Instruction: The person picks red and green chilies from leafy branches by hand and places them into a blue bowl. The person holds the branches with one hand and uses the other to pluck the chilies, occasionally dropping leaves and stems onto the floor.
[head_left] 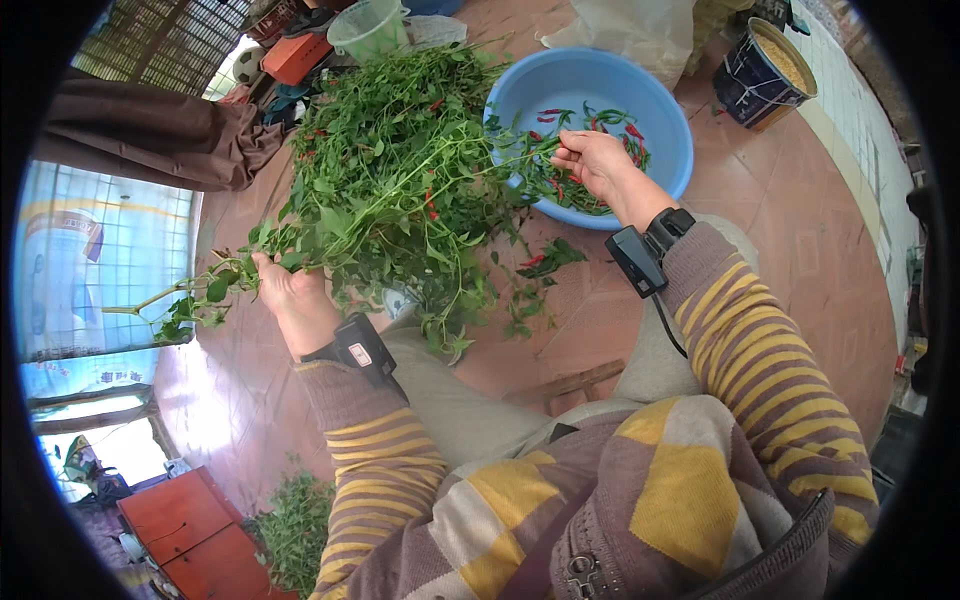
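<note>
My left hand (292, 292) is closed around the stem of a leafy chili pepper plant (385, 205), with the bare stem end sticking out to the left. Its branches spread right across a big heap of cut pepper plants (385, 105) on the floor. Over the near side of a blue basin (672, 110), my right hand (597, 168) pinches a thin green twig of the plant; whether a pepper sits between the fingertips is hidden. Red and green chilies (635, 131) lie inside the basin. A small leafy sprig with a red chili (545, 258) rests on the tiles.
A pale green bucket (368, 32) stands behind the heap. At the far right is a dark bucket of grain-like stuff (765, 75). Red boxes (190, 530) and more greenery (298, 530) are at the lower left. A brown cloth (150, 135) hangs at the left.
</note>
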